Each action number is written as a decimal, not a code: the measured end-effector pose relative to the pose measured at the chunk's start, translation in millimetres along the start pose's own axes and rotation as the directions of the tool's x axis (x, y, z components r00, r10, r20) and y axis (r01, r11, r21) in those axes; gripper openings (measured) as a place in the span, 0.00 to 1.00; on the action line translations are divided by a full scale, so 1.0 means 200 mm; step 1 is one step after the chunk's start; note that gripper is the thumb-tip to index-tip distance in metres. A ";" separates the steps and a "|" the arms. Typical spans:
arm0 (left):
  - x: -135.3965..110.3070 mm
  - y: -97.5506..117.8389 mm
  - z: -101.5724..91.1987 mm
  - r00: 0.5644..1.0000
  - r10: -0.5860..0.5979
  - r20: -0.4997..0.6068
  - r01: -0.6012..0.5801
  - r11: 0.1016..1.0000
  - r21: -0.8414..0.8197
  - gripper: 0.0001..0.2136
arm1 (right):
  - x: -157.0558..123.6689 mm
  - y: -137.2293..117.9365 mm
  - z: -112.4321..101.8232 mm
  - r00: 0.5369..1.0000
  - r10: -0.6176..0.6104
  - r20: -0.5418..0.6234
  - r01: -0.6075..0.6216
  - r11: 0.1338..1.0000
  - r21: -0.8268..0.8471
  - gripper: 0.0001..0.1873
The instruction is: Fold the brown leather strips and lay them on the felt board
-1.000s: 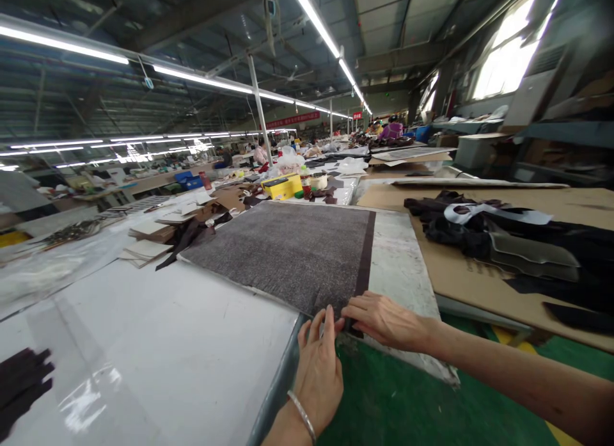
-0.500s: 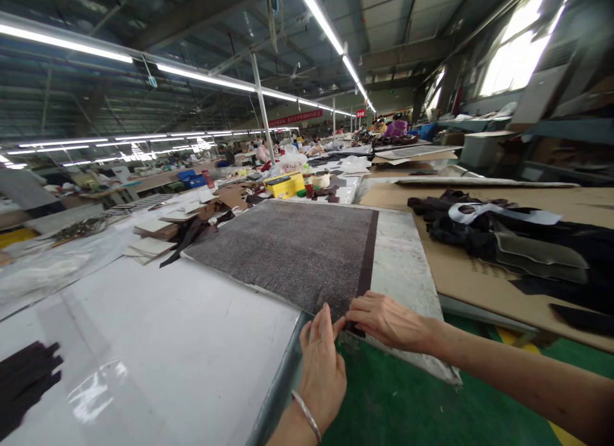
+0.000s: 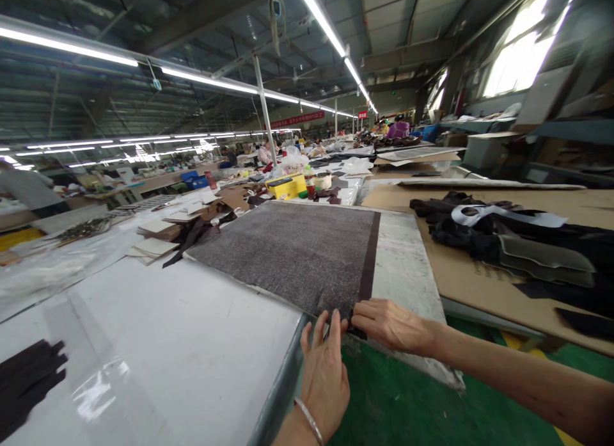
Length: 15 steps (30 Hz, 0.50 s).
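A large dark grey-brown speckled sheet of material (image 3: pixel 288 247), perhaps leather or cloth, lies flat on a pale board (image 3: pixel 400 260). A darker brown strip (image 3: pixel 370 254) runs along its right edge. My left hand (image 3: pixel 323 369), wearing a bracelet on the wrist, reaches the sheet's near edge with its fingers apart. My right hand (image 3: pixel 391 324) is at the near right corner, its fingers together and bent over the end of the dark strip. Both hands' fingertips are close to each other, and part of the corner is hidden under them.
A white tabletop (image 3: pixel 182 350) lies to the left, with dark strips (image 3: pixel 31 385) on it. At the right, black fabric pieces (image 3: pixel 460 228) rest on brown cardboard (image 3: pixel 446 267). Behind the sheet stands a yellow box (image 3: pixel 286 187). Green floor (image 3: pixel 398 401) shows below.
My left hand's fingers have spread further apart at the sheet's edge. My right hand stays at the corner, shifted slightly down and right in view. The sheet lies as before.
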<state>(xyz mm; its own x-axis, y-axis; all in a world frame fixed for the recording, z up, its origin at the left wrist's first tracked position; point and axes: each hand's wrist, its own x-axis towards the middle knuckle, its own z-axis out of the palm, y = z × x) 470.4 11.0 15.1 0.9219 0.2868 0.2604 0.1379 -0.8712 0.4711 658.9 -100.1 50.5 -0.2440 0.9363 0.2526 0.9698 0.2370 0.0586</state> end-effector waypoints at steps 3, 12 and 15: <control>-0.01 0.00 0.00 1.000 0.014 -0.016 -0.013 1.000 0.005 0.39 | -0.05 -0.01 0.01 0.998 0.058 -0.038 -0.058 0.998 0.012 0.18; -0.01 0.01 -0.02 0.996 0.079 -0.031 -0.079 0.997 0.018 0.34 | -0.12 -0.10 0.01 0.872 0.386 -0.302 -0.325 0.916 0.233 0.11; -0.02 0.01 -0.02 0.996 0.089 0.001 -0.089 0.996 0.022 0.26 | -0.12 -0.02 -0.02 0.648 0.585 -0.488 -0.380 0.803 0.459 0.06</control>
<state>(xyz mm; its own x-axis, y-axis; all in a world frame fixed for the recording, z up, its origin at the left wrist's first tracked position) 465.0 10.0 17.9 0.9307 0.2081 0.3007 0.0633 -0.9016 0.4278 661.5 -124.0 48.6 0.4114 0.6188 0.6692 0.8694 -0.0461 -0.4919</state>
